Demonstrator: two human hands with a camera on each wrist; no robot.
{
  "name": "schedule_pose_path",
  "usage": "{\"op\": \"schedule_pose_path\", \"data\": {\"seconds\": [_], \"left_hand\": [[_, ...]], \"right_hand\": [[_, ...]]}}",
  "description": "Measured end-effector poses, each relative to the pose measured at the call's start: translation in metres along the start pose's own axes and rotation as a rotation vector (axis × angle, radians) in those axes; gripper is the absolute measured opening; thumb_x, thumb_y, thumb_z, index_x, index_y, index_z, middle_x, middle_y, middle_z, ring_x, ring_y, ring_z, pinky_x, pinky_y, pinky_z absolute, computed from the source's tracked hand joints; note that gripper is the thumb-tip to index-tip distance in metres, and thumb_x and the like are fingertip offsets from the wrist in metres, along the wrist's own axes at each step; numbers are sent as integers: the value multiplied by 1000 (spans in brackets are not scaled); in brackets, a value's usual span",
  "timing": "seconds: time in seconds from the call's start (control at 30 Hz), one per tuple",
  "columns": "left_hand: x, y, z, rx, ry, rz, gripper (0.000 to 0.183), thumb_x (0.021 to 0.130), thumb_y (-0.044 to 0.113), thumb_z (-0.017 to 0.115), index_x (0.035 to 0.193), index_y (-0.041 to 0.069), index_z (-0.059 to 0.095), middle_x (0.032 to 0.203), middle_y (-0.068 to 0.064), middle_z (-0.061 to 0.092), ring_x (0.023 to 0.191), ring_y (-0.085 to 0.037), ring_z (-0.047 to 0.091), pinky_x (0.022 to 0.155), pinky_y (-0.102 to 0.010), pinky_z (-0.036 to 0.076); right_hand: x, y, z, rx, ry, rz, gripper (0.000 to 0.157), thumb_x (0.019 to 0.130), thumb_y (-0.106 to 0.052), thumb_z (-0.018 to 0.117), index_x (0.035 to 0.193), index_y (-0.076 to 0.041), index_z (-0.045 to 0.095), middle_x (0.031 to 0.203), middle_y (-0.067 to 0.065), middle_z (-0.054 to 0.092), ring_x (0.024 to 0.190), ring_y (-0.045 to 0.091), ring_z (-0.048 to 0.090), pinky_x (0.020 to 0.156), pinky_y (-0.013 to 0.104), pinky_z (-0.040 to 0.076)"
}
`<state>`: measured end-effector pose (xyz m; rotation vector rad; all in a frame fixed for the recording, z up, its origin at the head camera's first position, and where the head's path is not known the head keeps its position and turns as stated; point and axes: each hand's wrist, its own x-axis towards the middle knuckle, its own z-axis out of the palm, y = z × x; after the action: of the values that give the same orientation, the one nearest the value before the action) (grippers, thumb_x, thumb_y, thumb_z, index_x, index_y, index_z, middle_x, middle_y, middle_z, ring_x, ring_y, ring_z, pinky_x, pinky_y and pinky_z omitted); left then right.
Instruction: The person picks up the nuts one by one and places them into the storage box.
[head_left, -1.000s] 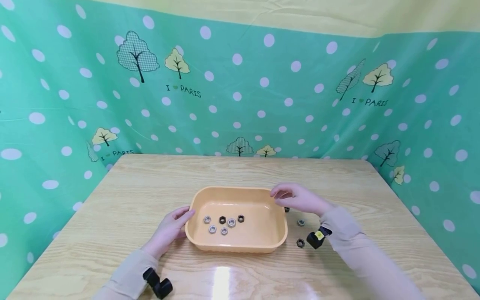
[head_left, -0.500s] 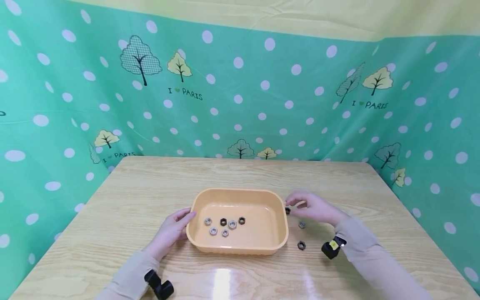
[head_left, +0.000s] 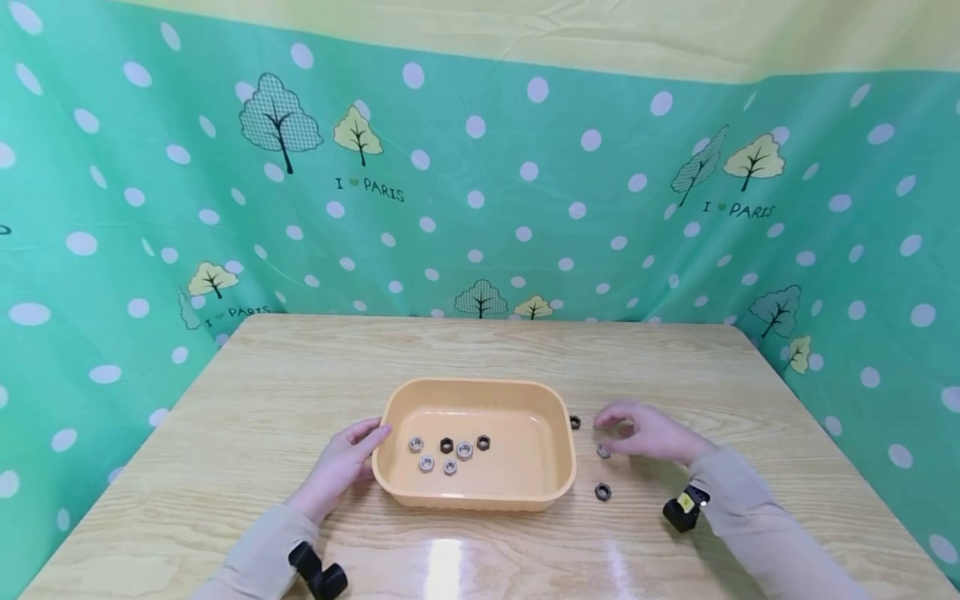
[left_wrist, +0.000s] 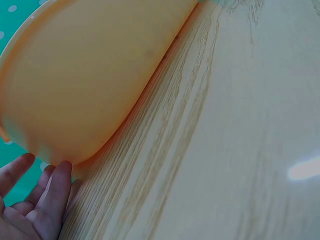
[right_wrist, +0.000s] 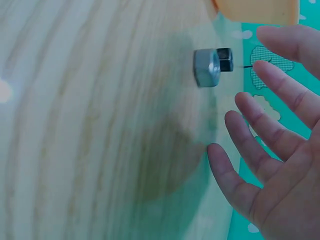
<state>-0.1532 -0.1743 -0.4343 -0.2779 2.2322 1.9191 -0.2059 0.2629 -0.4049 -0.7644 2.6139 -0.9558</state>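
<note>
A peach plastic tub point(head_left: 517, 486) sits on the table, with several silver hex nuts point(head_left: 465, 451) and two black hex nuts point(head_left: 483, 442) lying inside. My left hand point(head_left: 341, 460) holds its left end, thumb at the rim and fingers against the outer wall point(left_wrist: 75, 100). To the tub's right, my right hand point(head_left: 652, 432) hovers over a silver nut point(head_left: 603, 452), which its thumb partly covers. In the right wrist view the fingers point(right_wrist: 270, 135) are spread and apart from that silver nut point(right_wrist: 206, 68). Behind it stands a black nut point(right_wrist: 225, 59).
One black nut point(head_left: 575, 422) lies close to the tub's right wall, and another black nut point(head_left: 603, 492) nearer the front. A green dotted curtain point(head_left: 525, 200) hangs behind the wooden table point(head_left: 300, 358). Each wrist wears a black camera point(head_left: 318, 571).
My right hand has moved right and toward me, from over the tub's right rim, past the black nut beside it, to the silver nut. My left hand stays at the tub.
</note>
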Motion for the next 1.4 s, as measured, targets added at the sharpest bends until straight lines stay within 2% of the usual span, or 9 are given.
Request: {"op": "schedule_pose_path", "data": {"seconds": [0.13, 0.37, 0.6, 0.7, 1.13, 1.4], "left_hand": [[-1, -1, 0, 2, -4, 3, 60, 96, 34, 53, 140, -4, 38, 137, -29, 45, 99, -22, 65, 79, -33, 59], [-1, -3, 2, -10, -1, 3, 59, 96, 34, 54, 139, -4, 40, 136, -29, 46, 100, -23, 65, 79, -33, 59], [-1, -2, 2, -10, 4, 5, 58, 96, 34, 53, 139, -3, 41, 134, -29, 48, 98, -22, 66, 79, -32, 59], [-1, -1, 3, -16, 8, 5, 58, 96, 34, 54, 138, -3, 41, 133, -29, 49, 96, -22, 66, 78, -31, 59], [-2, -1, 2, 0, 8, 6, 58, 96, 34, 53, 139, -4, 40, 135, -29, 48, 96, -22, 66, 77, -31, 59], [0, -3, 0, -7, -11, 47, 70, 93, 43, 56, 138, -8, 39, 131, -31, 50, 92, -19, 67, 76, -32, 60]], "right_hand": [[-3, 6, 3, -32, 3, 8, 33, 81, -24, 74, 106, -6, 64, 109, 6, 63, 104, 27, 57, 92, 46, 51], [-7, 10, 5, -102, 41, 10, 28, 78, -23, 76, 102, -12, 65, 110, 6, 63, 106, 30, 55, 96, 52, 46], [-9, 8, 5, -107, 33, 37, 30, 71, -21, 78, 99, -16, 67, 122, 18, 56, 116, 44, 47, 100, 67, 33], [-9, 7, 6, -126, 27, 52, 30, 70, -23, 79, 97, -18, 67, 125, 21, 52, 118, 47, 43, 100, 70, 30], [-5, 8, 10, -165, 29, 46, 28, 66, -22, 80, 91, -23, 67, 127, 21, 49, 118, 48, 40, 98, 72, 29], [-3, 6, 10, -182, 34, 54, 26, 66, -20, 80, 87, -24, 66, 126, 21, 49, 117, 47, 41, 97, 72, 30]]}}
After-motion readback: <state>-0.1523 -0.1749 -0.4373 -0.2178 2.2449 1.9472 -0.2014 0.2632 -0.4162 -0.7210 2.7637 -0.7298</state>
